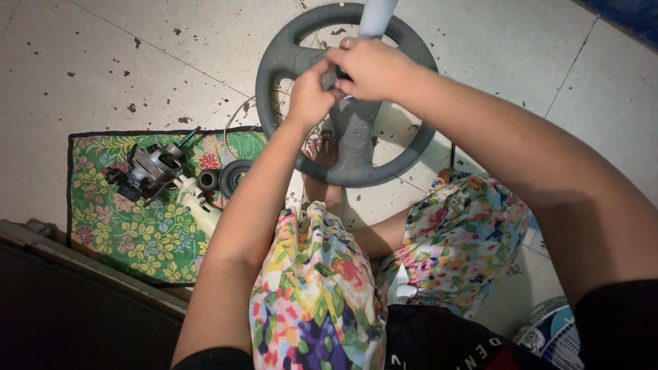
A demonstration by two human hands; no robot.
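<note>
Base (pixel 351 147), a grey ring of moulded plastic with ribbed spokes, stands on the tiled floor (pixel 103 62) at twelve o'clock from your knees, with a pale pole (pixel 377 17) rising from its hub. You hold both hands over that hub, seemingly to steady the joint while you work at it. Your left hand (pixel 308 96) is bunched, fingers drawn together on something small at the hub; what it is stays hidden. Your right hand (pixel 373 68) curls over the foot of the pole, fingers closed around it, a ring on one of them.

At nine o'clock a flowered cloth (pixel 130 233) lies flat on the floor, likely to keep loose parts together: a bare metal motor (pixel 151 168), a cream plastic housing (pixel 199 205) just beside it, and two dark round wheels (pixel 226 178). A thin wire loop (pixel 236 120) lies near the ring. The tiles are pale and speckled with dark grit.
</note>
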